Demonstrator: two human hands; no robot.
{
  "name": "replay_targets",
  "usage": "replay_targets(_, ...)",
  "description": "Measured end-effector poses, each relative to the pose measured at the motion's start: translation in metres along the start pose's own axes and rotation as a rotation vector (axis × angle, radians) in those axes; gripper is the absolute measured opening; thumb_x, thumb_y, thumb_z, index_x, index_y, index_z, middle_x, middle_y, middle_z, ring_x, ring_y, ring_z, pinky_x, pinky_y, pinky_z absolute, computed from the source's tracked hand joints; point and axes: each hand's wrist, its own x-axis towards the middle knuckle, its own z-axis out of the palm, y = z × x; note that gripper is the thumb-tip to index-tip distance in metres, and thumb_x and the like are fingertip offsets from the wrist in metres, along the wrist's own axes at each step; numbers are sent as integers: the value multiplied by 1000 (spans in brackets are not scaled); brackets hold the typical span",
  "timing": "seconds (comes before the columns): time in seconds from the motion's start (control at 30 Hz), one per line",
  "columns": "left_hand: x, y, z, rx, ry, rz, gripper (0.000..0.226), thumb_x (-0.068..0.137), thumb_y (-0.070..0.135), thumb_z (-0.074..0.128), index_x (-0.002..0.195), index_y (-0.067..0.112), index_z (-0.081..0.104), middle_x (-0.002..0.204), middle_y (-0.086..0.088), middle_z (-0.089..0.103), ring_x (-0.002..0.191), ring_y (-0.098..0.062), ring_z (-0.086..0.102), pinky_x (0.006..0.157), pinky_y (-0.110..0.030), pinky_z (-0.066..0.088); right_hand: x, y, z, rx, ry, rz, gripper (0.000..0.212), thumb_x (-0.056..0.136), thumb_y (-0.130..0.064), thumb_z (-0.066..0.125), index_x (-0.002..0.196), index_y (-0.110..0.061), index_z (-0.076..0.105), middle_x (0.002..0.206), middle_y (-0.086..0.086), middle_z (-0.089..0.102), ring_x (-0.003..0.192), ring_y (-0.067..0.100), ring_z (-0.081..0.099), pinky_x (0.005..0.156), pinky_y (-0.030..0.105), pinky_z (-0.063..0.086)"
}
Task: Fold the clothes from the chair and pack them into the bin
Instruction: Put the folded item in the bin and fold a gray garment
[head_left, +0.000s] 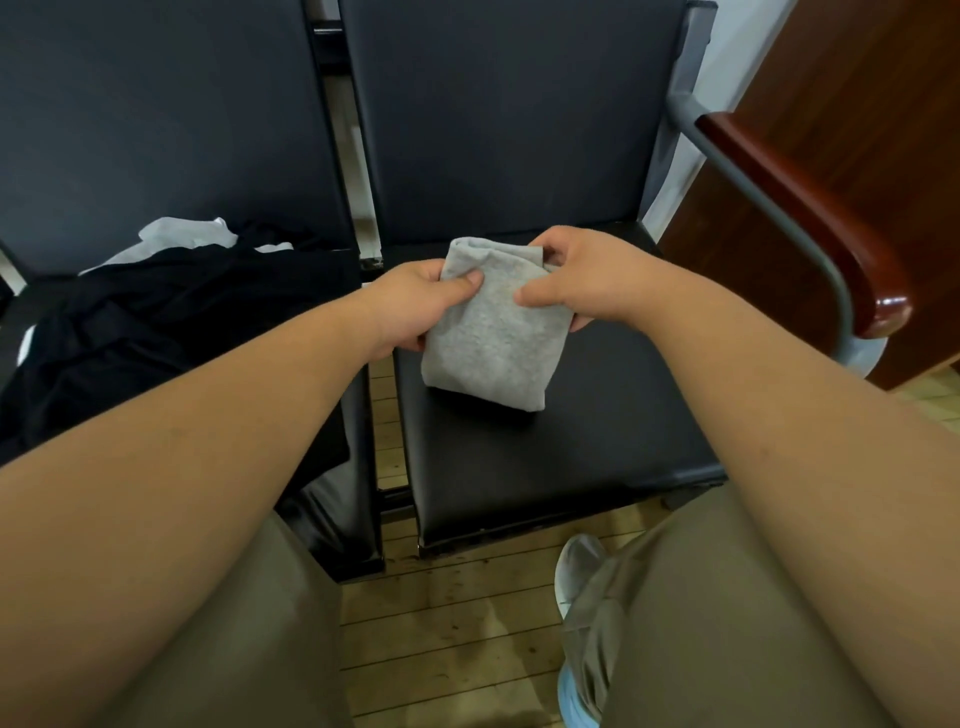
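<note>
Head view: grey garment (488, 338) already folded down to a small thick packet, near end resting on the right chair seat (571, 457), far end lifted slightly in both hands. Left hand (415, 306) pinches the packet's left edge, thumb on top, fingers curled under. Right hand (582, 280) grips the right edge and far corner, thumb flat on top, fingers (550, 257) wrapped round the fold. Both hands are closed on the cloth, neither free. Black clothes (156, 338) lie heaped and unfolded on the left chair, with a white piece (187, 236) crumpled behind them, touching. Bin not in view, so can't tell what's packed. Progress guess: grey item's folding about finished, packing it next; the black and white pieces still need folding, so plenty left.
</note>
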Motion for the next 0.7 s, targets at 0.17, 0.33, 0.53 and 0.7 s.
replay_targets(0.17, 20, -10, 7, -42, 107, -13, 32, 104, 49, 63, 131, 32, 67, 117, 11, 76, 102, -8, 74, 79, -31, 61, 31, 15, 9, -2, 49, 15, 33, 93, -15, 77, 123, -26, 67, 114, -1, 71, 96, 18, 75, 75, 39, 68)
replay_targets(0.33, 52, -30, 3, -7, 133, -43, 51, 89, 23, 84, 134, 21, 59, 117, 5, 75, 105, -13, 74, 85, -34, 61, 60, 30, 17, -62, 80, 70, 23, 95, -12, 75, 113, -25, 69, 110, 2, 69, 95, 20, 71, 79, 40, 66)
replay_targets(0.53, 69, -54, 6, 128, 123, -62, 66, 83, 3, 85, 140, 17, 55, 114, 5, 71, 108, -15, 69, 90, -34, 58, 85, 49, 28, -58, 70, 143, 22, 94, -14, 76, 106, -31, 71, 109, -3, 70, 99, 19, 70, 87, 41, 63)
replay_targets(0.7, 76, -62, 10, 160, 172, -63, 65, 83, 2, 83, 138, 20, 55, 120, 3, 70, 114, -18, 66, 96, -39, 57, 96, 55, 35, -119, 97, 126, 22, 92, -16, 77, 111, -26, 75, 106, -4, 71, 103, 18, 68, 86, 37, 59)
